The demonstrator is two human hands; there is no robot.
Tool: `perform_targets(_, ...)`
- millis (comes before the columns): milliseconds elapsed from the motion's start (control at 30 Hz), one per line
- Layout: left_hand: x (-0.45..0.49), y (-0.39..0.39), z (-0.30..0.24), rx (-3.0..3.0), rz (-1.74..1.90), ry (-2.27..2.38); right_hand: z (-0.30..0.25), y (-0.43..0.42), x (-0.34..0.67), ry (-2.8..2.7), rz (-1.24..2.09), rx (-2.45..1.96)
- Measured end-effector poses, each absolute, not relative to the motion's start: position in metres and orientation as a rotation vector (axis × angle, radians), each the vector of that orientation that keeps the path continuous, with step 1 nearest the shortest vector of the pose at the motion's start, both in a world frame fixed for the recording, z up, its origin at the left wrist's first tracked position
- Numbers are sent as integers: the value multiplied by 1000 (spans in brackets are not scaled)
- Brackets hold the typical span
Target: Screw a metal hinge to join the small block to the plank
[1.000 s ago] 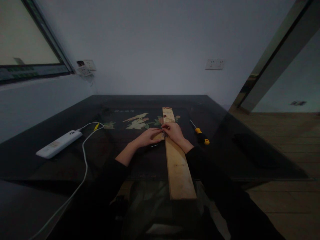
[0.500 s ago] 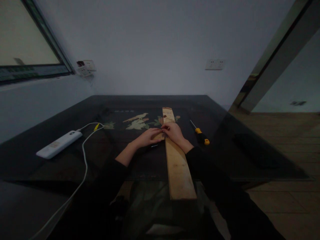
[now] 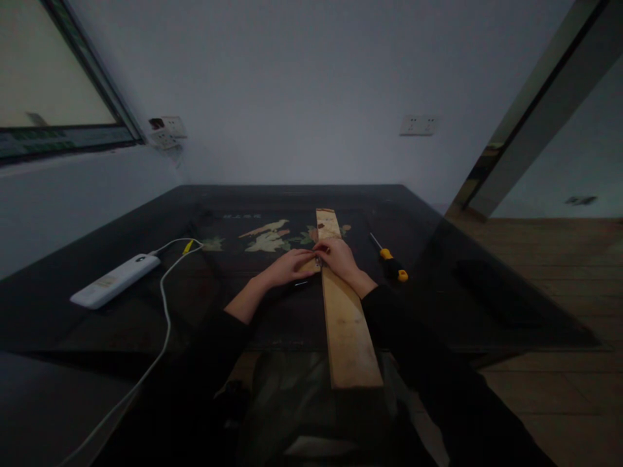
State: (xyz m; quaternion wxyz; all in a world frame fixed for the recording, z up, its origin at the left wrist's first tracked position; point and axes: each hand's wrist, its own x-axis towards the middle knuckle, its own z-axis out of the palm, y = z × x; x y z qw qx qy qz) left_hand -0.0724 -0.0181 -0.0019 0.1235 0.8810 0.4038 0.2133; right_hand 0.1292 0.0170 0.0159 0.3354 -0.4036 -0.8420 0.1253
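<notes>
A long wooden board (image 3: 348, 324) lies lengthwise on the dark table, its near end jutting past the front edge. My left hand (image 3: 285, 268) comes in from the left, fingers closed together at the board's left side, over a short pale wooden piece (image 3: 310, 266). My right hand (image 3: 339, 257) rests on the board, thumb and fingertips pinched close to the left fingertips. Something small and metallic (image 3: 318, 261) shows between the hands, too small to name. A yellow-and-black screwdriver (image 3: 389, 259) lies to the right of the board.
A white power strip (image 3: 115, 280) sits on the left of the table (image 3: 219, 201), its cable (image 3: 164, 301) running off the near left edge. A dark flat object (image 3: 496, 295) lies at the right. Behind the table stands a wall with sockets (image 3: 418, 125).
</notes>
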Motion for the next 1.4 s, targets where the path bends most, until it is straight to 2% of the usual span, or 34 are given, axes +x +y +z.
perform_targets(1400,-70,-19,-2,2538,602,1179,22,13,130,-2225,382,-1066)
